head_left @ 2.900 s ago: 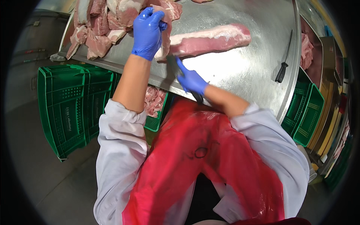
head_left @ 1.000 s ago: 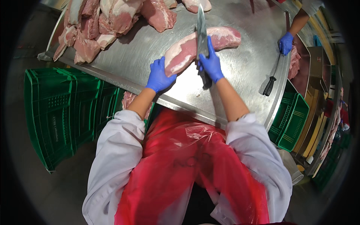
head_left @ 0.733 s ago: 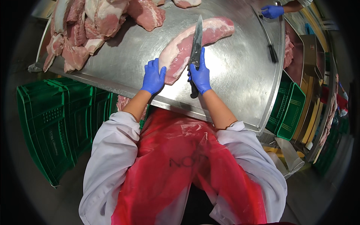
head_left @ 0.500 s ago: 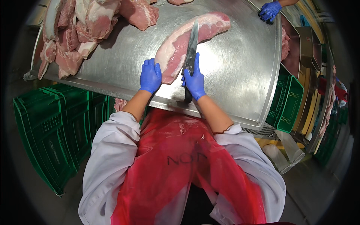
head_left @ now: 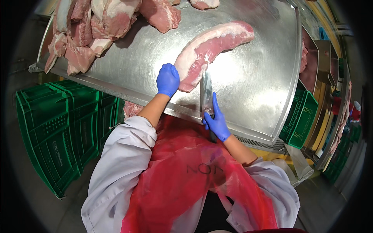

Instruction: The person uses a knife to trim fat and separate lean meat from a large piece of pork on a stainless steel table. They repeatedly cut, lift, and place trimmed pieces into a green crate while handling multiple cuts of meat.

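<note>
A long curved slab of pork, pale fat along its left side and pink flesh along its right, lies on the metal table. My left hand, in a blue glove, is closed at its near left edge, fingers folded against the meat. In my gloved right hand is a knife, its dark handle partly hidden by the fingers. The blade points away from me, its tip close to the slab's right edge; whether it touches the meat I cannot tell.
Several cuts of meat are heaped at the far left, with another cut at the back. Green crates stand below the table on the left. Another green crate and a meat-filled bin flank its right edge.
My right hand has drawn the knife back toward me, off the top of the slab. My left hand's fingers have folded in. The co-worker's gloved hand at upper right is gone from view.
</note>
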Available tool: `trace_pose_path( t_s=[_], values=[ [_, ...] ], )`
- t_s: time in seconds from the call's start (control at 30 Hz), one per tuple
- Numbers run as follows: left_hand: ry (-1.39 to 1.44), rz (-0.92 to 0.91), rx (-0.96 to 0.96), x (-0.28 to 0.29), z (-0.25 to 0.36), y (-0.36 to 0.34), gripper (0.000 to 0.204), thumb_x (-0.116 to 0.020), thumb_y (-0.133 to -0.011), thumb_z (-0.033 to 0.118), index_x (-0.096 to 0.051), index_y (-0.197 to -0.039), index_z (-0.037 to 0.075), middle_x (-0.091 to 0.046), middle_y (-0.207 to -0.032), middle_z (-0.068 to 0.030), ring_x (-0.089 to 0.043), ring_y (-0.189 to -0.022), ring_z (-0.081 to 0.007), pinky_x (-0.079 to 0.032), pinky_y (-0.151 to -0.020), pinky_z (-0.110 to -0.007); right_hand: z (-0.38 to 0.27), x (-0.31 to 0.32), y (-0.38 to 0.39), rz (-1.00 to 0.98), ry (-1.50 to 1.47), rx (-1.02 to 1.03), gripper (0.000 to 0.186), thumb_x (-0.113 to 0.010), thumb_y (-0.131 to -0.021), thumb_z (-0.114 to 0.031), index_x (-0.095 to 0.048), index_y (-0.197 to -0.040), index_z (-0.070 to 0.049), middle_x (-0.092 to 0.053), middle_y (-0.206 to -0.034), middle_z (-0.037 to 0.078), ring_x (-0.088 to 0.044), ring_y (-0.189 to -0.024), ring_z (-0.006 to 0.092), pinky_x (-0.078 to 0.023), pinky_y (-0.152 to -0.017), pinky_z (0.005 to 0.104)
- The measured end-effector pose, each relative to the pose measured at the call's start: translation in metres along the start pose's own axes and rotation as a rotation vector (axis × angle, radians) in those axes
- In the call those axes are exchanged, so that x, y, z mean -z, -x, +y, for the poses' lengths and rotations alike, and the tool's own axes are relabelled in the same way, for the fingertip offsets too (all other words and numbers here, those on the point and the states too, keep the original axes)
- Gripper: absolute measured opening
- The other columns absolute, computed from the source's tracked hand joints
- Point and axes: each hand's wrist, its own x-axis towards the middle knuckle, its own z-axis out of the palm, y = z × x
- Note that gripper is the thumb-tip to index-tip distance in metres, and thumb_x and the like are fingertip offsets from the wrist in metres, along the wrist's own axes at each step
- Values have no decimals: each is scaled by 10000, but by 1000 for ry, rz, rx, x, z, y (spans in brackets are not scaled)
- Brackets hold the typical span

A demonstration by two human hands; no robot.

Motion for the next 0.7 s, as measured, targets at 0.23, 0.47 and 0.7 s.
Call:
trace_pose_path(
  t_s=[0.23,0.47,0.7],
  values=[
    [-52,209,-386,11,37,-6,234,-646,-928,276,-623,-956,45,-617,-916,-185,-605,-847,-416,-488,-762,-517,15,84,71,-16,122,-39,857,-546,-989,-17,-94,-1679,-249,-659,-827,56,-603,-614,111,-542,-542,286],
    [-277,-102,-315,-22,112,-16,205,-685,-855,217,-667,-915,21,-681,-902,-222,-674,-847,-416,-538,-784,-505,-17,135,-11,266,97,262,869,-566,-992,-29,-97,-1680,-278,-654,-836,32,-583,-616,83,-516,-534,262],
    [27,-130,-14,-1,111,-24,199,-696,-841,197,-673,-848,-1,-692,-827,-255,-701,-795,-401,-548,-735,-479,-64,96,-104,60,28,314,859,-563,-986,-105,-89,-1673,-311,-651,-758,68,-621,-572,138,-561,-552,313]
  ],
)
